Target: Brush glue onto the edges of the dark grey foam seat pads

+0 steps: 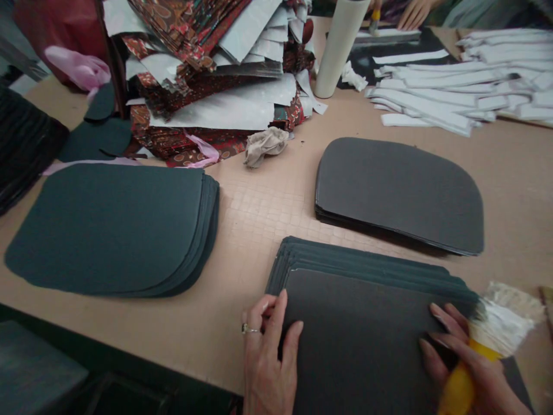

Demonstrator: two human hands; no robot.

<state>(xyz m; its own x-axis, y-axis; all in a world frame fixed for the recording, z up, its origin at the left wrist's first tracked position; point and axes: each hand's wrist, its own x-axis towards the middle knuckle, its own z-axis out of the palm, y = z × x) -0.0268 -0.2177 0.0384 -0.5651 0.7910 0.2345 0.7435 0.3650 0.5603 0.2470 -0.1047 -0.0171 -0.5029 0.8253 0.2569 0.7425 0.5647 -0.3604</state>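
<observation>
My left hand (pixel 270 351), with a ring on one finger, grips the left edge of a dark grey rounded panel (pixel 354 334), thumb on top and fingers curled at the side. This panel lies over a stack of dark green sheets (pixel 367 256), whose far edges stick out behind it. On the panel's right side my right hand (pixel 470 351) touches it with the fingertips while holding a brush (pixel 460 386). The brush has a yellow handle and bristles caked in a white substance, pointing away to the right.
Another stack of green sheets (pixel 108 225) lies left, and grey panels (pixel 397 190) are stacked behind right. Patterned and white pieces (pixel 216 86) pile up at the back beside a pale cylinder (pixel 341 46). White strips (pixel 466 92) and another person's hand (pixel 415 12) are at the far right.
</observation>
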